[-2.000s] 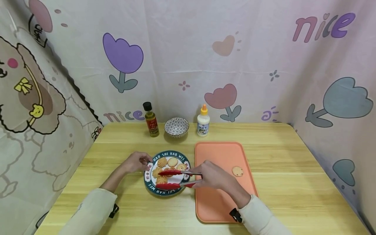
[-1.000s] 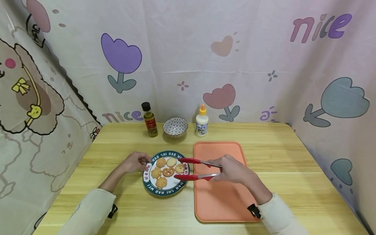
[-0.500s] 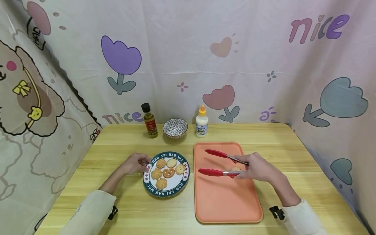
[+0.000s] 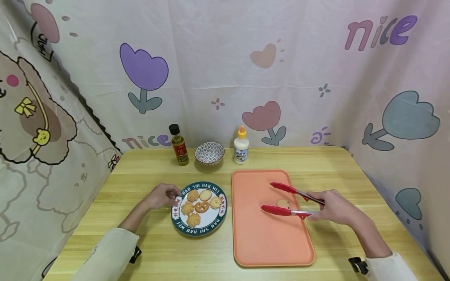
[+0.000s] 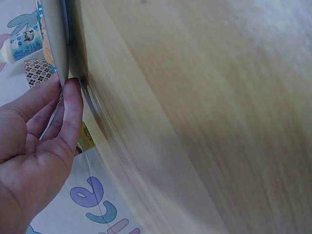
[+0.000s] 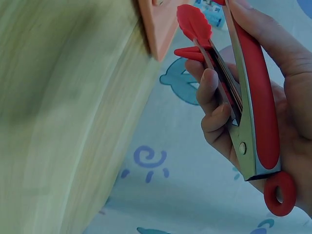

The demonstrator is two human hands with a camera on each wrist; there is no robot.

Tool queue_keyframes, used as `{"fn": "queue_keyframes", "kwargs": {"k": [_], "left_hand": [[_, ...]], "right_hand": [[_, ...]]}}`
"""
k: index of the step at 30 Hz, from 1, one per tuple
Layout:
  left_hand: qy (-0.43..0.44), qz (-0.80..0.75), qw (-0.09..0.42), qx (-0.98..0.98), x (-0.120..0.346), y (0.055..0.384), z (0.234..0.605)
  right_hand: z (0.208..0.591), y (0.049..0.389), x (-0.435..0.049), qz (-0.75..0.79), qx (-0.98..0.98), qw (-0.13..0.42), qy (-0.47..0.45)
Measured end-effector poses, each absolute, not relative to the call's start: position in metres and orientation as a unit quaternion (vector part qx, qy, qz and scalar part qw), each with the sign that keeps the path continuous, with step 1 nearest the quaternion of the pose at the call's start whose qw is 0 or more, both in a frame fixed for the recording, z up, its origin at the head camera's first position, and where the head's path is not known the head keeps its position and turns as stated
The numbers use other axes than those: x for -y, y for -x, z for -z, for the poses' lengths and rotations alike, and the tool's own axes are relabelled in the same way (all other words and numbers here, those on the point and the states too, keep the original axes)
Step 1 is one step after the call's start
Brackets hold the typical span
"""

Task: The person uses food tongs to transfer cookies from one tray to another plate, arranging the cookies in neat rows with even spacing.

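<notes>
My left hand [image 4: 162, 196] pinches the left rim of a green-bordered plate [image 4: 198, 231] between thumb and fingers; the left wrist view shows the rim edge-on in the pinch. On the plate lie several cookies, among them a pretzel-shaped one [image 4: 202, 207]. My right hand [image 4: 334, 207] grips red-tipped metal tongs [image 4: 299, 213], fingers curled round the handle in the right wrist view. The tongs' arms stand spread over the right side of an orange tray [image 4: 270, 246], with nothing between their tips. A round cookie [image 4: 283, 203] lies on the tray, partly seen between the tong arms.
Along the back of the wooden table [image 4: 337, 164] stand an oil bottle [image 4: 181, 148], a patterned bowl [image 4: 209, 153] and a white squeeze bottle [image 4: 241, 148] with an orange tip. A printed cloth [image 4: 211, 62] hangs behind the table and at both sides.
The right hand has carried the spread tongs rightward, from above the plate to over the tray's right side. The left hand has stayed at the plate's rim.
</notes>
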State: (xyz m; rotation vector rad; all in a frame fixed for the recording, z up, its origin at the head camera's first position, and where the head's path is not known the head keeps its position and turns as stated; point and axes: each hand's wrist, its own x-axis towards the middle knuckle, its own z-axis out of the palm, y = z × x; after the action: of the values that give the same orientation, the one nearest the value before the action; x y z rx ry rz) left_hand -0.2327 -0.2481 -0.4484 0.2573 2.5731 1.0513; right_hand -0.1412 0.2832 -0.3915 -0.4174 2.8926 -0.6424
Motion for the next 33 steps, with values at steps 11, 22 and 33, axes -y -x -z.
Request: {"fn": "queue_keyframes", "kwargs": {"k": [11,22,33], "left_hand": [[-0.107,-0.383,0.170,-0.902,0.250,0.233,0.451],[-0.111,-0.386,0.169,-0.900,0.250,0.234,0.450],[-0.110,-0.385,0.171,-0.900,0.250,0.233,0.450]], "right_hand": [[0.388,0.131,-0.304,0.217,-0.963,0.087,0.136],[0.388,0.128,-0.313,0.204,-0.965,0.092,0.136],[0.389,0.127,-0.313,0.200,-0.967,0.106,0.120]]}}
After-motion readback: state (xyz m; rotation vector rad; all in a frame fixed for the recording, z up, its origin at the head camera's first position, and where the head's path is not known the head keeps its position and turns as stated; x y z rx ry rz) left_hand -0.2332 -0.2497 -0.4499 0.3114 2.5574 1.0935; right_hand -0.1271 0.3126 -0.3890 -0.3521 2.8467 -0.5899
